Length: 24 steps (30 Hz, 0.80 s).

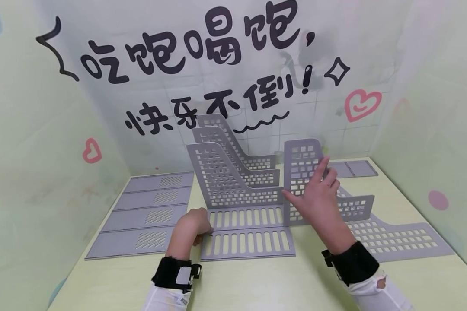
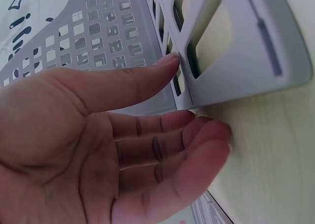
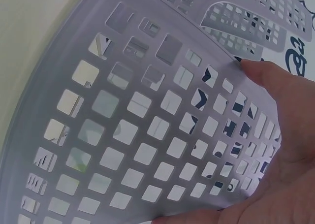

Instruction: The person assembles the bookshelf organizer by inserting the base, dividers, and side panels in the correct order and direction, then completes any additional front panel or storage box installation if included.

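Grey plastic file-rack parts lie in front of me. With the thumb on one upright edge and the fingers at the other, my right hand [image 1: 320, 199] holds a perforated side panel [image 1: 293, 172] upright. In the right wrist view, the square-holed panel [image 3: 133, 155] bows slightly within the grip. At the left edge of the slotted base panel [image 1: 249, 255], my left hand [image 1: 190, 224] pinches, thumb on top and curled fingers below the rim, as the left wrist view shows. Three perforated dividers [image 1: 218, 172] stand in a row behind the slots.
Flat panels [image 1: 120, 224] with slanted cutouts lie at left. Another perforated side panel [image 1: 412, 242] lies flat at right, and a plain panel [image 1: 362, 168] is at the back right. Printed curtain walls [image 1: 233, 77] enclose the tabletop [image 1: 257, 285] at the back and sides.
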Each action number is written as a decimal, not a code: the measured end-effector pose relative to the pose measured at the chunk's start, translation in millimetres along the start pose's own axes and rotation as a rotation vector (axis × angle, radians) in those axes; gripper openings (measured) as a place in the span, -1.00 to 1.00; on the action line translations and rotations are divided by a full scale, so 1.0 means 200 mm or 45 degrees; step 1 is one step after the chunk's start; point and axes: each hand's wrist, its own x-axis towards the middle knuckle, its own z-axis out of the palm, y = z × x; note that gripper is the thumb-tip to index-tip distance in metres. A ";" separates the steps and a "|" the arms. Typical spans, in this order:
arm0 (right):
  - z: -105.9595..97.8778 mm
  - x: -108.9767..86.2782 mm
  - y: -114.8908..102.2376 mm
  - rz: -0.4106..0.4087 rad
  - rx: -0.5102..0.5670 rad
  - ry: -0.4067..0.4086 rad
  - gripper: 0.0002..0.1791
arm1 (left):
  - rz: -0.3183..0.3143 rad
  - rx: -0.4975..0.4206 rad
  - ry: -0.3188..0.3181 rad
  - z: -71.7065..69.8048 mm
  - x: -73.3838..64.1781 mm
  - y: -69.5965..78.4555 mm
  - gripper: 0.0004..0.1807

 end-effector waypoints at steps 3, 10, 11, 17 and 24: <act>-0.01 0.00 0.00 0.009 0.004 -0.015 0.63 | 0.015 -0.001 0.008 0.00 0.01 0.00 -0.76; -0.10 0.02 0.03 0.056 0.077 -0.125 0.50 | 0.031 -0.060 0.044 0.00 0.02 0.01 -0.74; -0.12 0.02 0.04 0.054 0.102 -0.147 0.43 | 0.025 -0.070 0.050 0.00 0.02 0.01 -0.74; -0.27 0.04 0.10 -0.140 0.101 -0.341 -0.30 | -0.006 -0.098 0.074 0.00 0.04 0.01 -0.79; -0.25 0.03 0.12 -0.497 -0.051 -0.569 -0.73 | -0.004 -0.108 0.097 0.01 0.05 -0.02 -0.89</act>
